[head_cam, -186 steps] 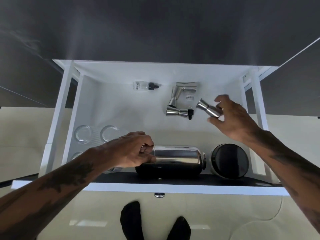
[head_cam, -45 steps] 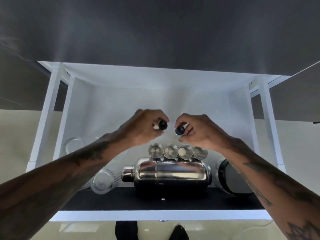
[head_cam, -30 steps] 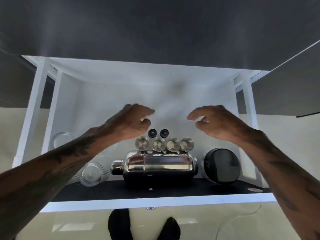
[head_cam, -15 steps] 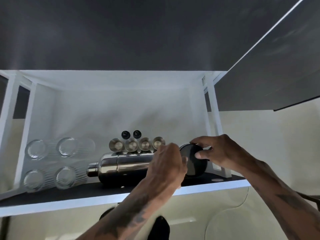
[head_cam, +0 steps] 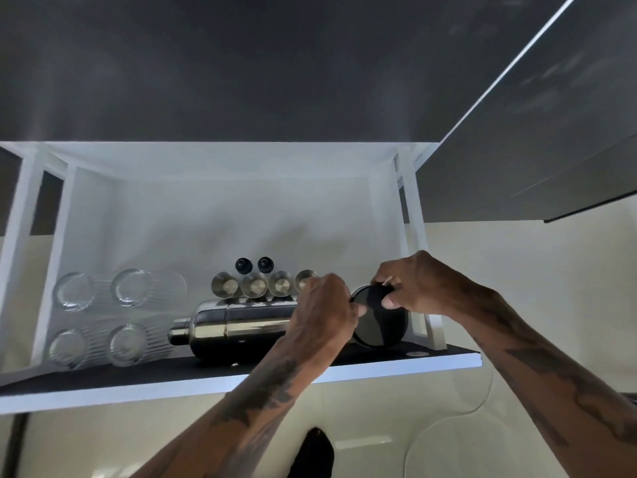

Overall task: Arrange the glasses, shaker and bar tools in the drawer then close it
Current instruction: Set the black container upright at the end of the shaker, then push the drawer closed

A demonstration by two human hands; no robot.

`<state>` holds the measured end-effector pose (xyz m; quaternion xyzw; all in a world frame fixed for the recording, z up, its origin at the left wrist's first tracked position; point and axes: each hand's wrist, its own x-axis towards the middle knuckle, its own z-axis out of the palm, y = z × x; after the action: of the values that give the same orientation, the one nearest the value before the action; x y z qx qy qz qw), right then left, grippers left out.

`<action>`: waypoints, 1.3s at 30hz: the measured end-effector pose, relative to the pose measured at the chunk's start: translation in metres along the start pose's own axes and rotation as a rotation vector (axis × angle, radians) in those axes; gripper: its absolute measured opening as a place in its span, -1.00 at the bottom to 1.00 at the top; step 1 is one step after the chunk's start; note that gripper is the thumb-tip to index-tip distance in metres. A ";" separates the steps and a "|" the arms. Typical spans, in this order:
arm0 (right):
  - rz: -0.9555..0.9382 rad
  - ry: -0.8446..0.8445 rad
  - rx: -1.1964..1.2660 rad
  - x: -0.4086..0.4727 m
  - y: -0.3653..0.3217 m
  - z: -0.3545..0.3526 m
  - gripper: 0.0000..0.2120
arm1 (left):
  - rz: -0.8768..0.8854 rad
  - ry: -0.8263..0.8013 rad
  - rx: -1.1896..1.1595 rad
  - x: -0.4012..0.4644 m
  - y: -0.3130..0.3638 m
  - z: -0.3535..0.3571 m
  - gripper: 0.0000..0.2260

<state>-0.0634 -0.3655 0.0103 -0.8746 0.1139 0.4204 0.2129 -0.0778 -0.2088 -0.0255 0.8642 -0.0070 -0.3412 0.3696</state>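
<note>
My left hand (head_cam: 322,312) and my right hand (head_cam: 418,288) are both gripping the round black container (head_cam: 377,320) at the right front of the open drawer (head_cam: 241,384). My left fingers are curling over its left edge, thumb pressing on the dark round face that is turned toward me. My right hand is clamping its upper right rim, thumb on the face and fingers wrapping behind, so the container is sitting between my two hands and touching both. It is resting on the drawer floor near the right wall, behind the white front panel.

Just to the left of my left hand, the steel shaker (head_cam: 238,327) is lying on its side, cap pointing left, its right end hiding behind my knuckles. Behind the shaker, four metal jiggers (head_cam: 255,284) are standing in a close row, the rightmost one partly covered by my left hand. Behind them, two small black-capped bottles (head_cam: 254,264) are sitting side by side. Well apart from my hands, on the left side of the drawer, four ribbed glasses (head_cam: 100,315) are lying on their sides in two rows of two, bases toward me.

My forearms are reaching in over the front panel from below, and one dark-socked foot (head_cam: 312,455) is showing on the pale floor (head_cam: 482,443) beneath.
</note>
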 end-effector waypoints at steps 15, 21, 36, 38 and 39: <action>-0.367 0.335 -0.095 -0.015 -0.079 0.095 -0.75 | 0.165 0.201 0.451 -0.061 -0.135 -0.117 -0.82; -0.300 0.327 -0.098 -0.009 -0.078 0.105 -0.77 | 0.165 0.157 0.408 -0.050 -0.147 -0.115 -0.90; -0.375 0.800 -0.231 -0.083 -0.048 0.186 -0.46 | 0.399 0.487 0.602 -0.153 -0.208 -0.091 -0.46; -0.380 0.810 -0.251 -0.088 -0.045 0.197 -0.42 | 0.430 0.467 0.644 -0.165 -0.223 -0.084 -0.39; -0.370 0.805 -0.254 -0.089 -0.044 0.201 -0.41 | 0.432 0.458 0.654 -0.170 -0.228 -0.081 -0.36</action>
<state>-0.2399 -0.2304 -0.0194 -0.9931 -0.0228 0.0127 0.1141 -0.2143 0.0529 -0.0327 0.9675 -0.2126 -0.0360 0.1319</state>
